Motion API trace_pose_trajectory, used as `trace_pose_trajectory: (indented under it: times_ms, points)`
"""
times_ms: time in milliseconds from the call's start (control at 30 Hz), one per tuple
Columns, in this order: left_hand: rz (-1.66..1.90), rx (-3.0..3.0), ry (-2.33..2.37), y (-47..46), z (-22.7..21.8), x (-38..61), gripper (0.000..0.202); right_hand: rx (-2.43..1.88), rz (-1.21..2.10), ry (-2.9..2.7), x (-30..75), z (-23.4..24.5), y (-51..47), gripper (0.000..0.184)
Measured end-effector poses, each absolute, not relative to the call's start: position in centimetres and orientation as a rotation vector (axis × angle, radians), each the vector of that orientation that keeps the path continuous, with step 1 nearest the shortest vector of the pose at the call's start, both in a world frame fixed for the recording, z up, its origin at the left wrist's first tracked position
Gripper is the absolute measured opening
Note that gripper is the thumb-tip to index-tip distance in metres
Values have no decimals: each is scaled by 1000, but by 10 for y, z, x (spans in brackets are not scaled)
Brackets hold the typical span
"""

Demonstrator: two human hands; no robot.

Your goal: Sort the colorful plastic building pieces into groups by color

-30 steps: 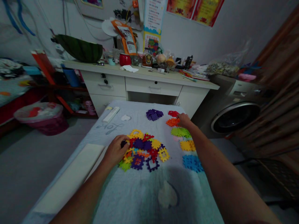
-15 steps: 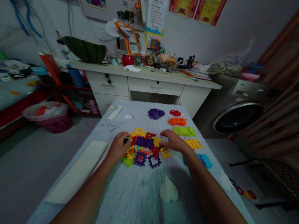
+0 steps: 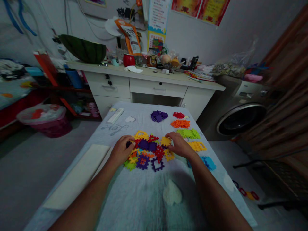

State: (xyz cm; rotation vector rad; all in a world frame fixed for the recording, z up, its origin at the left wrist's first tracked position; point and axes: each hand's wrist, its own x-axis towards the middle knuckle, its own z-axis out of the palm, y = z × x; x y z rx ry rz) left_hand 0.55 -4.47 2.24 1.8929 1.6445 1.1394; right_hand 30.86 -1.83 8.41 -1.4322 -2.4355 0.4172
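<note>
A mixed pile of notched plastic building pieces in yellow, red, purple, orange and green lies mid-table, with a purple piece (image 3: 142,162) and a square purple frame (image 3: 157,164) at its near edge. At the pile's left side, my left hand (image 3: 121,150) is closed on a dark purple piece (image 3: 129,144), mostly hidden by the fingers. My right hand (image 3: 180,146) pinches a solid yellow piece (image 3: 165,141) at the right side of the pile. A yellow frame piece (image 3: 169,155) lies just below it.
Sorted groups run along the right: purple (image 3: 158,116), red (image 3: 178,115), orange (image 3: 180,124), green (image 3: 188,133), yellow (image 3: 197,146) and blue (image 3: 208,163). A white bar (image 3: 115,116) lies far left on the cloth-covered table (image 3: 134,199). Behind stands a cluttered desk (image 3: 158,86).
My right hand has taken hold of the yellow piece and shifted it slightly right and up, away from the purple pieces. My left hand stays at the pile's left side. The view shifted slightly.
</note>
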Motion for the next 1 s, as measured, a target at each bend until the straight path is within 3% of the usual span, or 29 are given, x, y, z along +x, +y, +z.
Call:
trace_pose_trajectory:
  times_ms: [467,733,1000]
  points:
    - [1108,1888,1673,-45,25,7,26,-1902,393,-2150,467,94,-29,51]
    - [1112,1889,1670,-45,22,6,29,-1993,366,-2169,473,81,-34,52]
    - [1080,1884,1666,-45,27,8,28,-1735,232,-2177,418,79,-45,37]
